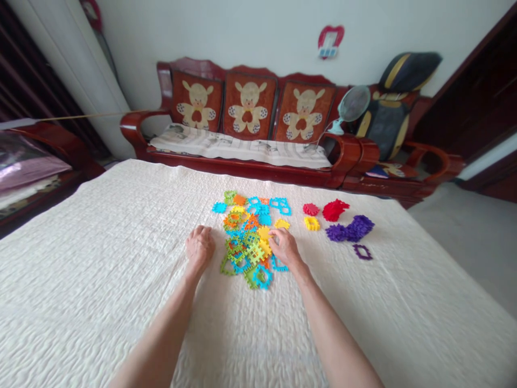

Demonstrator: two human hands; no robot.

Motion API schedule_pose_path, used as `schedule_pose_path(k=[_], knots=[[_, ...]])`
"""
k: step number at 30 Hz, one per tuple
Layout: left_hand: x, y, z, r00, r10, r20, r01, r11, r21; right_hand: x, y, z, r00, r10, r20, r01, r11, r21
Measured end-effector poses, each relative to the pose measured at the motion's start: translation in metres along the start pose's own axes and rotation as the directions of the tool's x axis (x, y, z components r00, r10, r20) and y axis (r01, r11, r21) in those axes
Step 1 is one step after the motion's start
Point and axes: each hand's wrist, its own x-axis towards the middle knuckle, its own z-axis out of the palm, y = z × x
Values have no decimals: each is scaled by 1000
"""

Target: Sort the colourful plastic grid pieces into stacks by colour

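Currently, the step in hand appears to be picking yellow pieces out of the mixed pile (249, 237). The right hand (286, 248) reaches into the pile's right side, with its thumb and forefinger bent close together at the edge of the yellow pieces (264, 234); whether they are clamped on one cannot be told from this view. The left hand (200, 245) rests on the cover (161, 280), just beside the pile's left side; its fingers are bent, no piece shows in them, and how tightly they close cannot be told. Green, blue and orange pieces lie between the two sets of fingers. A separate yellow stack (312, 224) lies to the right of the right fingers and slightly beyond them. Farther right are the red pieces (336, 210), beyond the fingertips, and the purple pieces (357, 229), nearly level with them. If sorting by colour is intended, the next move calls for a firm pinch on one yellow piece, a lift clear of its interlocking neighbours, and a transfer rightward to the yellow stack.
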Motion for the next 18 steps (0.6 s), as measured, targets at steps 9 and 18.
schedule_pose_path(k=[9,18], knots=[[37,15,23,998,26,-61,-31,997,-75,51,-45,20,970,-221,105,230,969,-89],[34,12,28,993,69,-93,-73,997,-37,84,-75,36,922,-2,387,142,933,-332]])
